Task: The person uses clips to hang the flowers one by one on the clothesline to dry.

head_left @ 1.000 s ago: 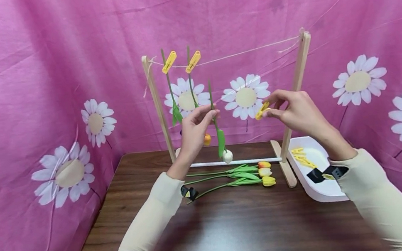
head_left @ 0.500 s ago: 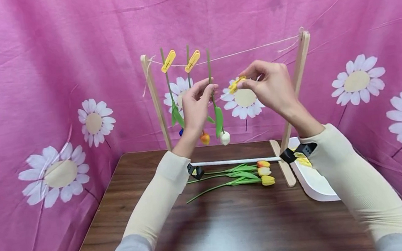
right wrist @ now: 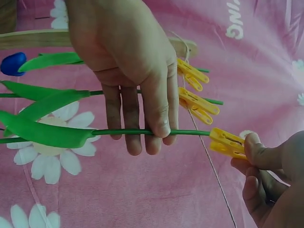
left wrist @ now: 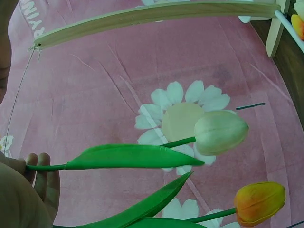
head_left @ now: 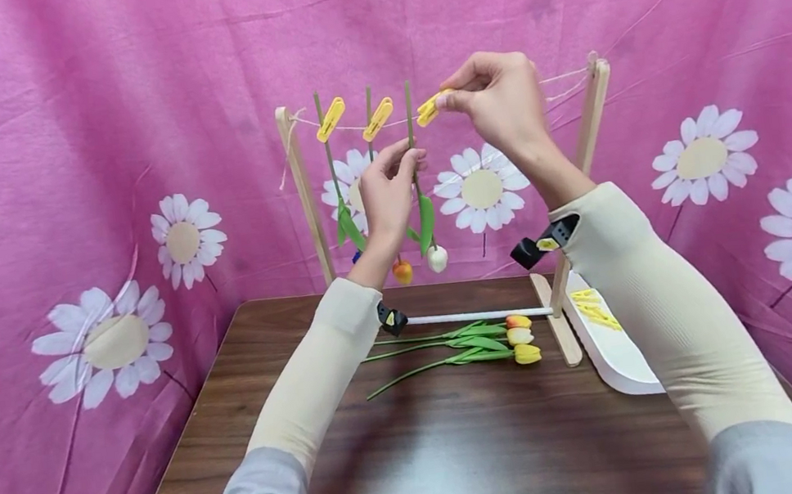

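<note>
My left hand pinches the green stem of a white tulip, which hangs head-down with its stem end up at the string. Between thumb and fingers my right hand holds a yellow clothespin. In the right wrist view, that clothespin's tip overlaps the top of the stem. To the left, one yellow clothespin holds a blue flower on the string, and a second clothespin holds an orange tulip, both upside down.
The string runs between a left wooden post and a right wooden post, joined low by a white rod. Three tulips lie on the brown table. A white tray at right contains several yellow clothespins.
The left hand has raised the white tulip until its stem reaches the string. My right hand has brought its clothespin up and leftward, from near the right post to beside the stem.
</note>
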`<action>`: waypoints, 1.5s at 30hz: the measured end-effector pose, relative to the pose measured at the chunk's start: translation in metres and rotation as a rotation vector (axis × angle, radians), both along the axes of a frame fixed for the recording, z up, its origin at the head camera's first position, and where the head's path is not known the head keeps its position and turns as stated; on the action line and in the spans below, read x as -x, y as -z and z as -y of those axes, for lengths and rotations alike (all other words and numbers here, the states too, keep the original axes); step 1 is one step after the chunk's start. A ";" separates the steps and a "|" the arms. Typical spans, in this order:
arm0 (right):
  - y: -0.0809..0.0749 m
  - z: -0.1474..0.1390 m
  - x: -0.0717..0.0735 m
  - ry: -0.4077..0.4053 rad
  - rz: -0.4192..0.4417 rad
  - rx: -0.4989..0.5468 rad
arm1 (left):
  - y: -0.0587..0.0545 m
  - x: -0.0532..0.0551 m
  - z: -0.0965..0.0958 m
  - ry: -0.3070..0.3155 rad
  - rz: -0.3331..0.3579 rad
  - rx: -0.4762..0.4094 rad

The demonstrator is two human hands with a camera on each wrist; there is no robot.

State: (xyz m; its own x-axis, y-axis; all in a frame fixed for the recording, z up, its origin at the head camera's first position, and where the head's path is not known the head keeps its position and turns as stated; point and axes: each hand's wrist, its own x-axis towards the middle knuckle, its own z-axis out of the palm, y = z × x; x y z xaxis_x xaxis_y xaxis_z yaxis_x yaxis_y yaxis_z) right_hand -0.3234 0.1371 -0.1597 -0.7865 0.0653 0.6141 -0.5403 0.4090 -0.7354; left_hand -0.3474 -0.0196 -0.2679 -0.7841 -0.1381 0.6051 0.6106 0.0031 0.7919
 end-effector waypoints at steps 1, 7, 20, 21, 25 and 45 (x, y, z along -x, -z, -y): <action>-0.002 0.001 0.003 -0.001 0.013 -0.003 | -0.001 0.001 0.000 -0.007 0.005 -0.001; -0.008 0.007 0.015 -0.008 0.065 -0.038 | -0.003 0.004 -0.001 -0.031 0.033 0.007; -0.011 0.014 0.018 0.047 0.245 -0.347 | -0.002 0.004 -0.002 -0.052 0.045 0.032; -0.012 0.014 0.019 0.034 0.255 -0.365 | -0.002 0.005 -0.001 -0.051 0.048 0.036; -0.011 0.013 0.019 -0.002 0.269 -0.406 | -0.002 0.006 0.001 -0.053 0.055 0.052; 0.025 -0.056 -0.015 0.034 0.065 -0.252 | 0.016 -0.029 0.027 -0.187 -0.088 0.303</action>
State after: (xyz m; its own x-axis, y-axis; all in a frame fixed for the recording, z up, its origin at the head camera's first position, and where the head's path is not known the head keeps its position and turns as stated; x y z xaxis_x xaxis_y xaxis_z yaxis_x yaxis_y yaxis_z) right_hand -0.3080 0.1935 -0.1844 -0.8247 -0.0561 0.5628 -0.4780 0.6010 -0.6406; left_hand -0.3182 -0.0471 -0.2843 -0.7052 -0.0784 0.7047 0.6432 0.3474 0.6824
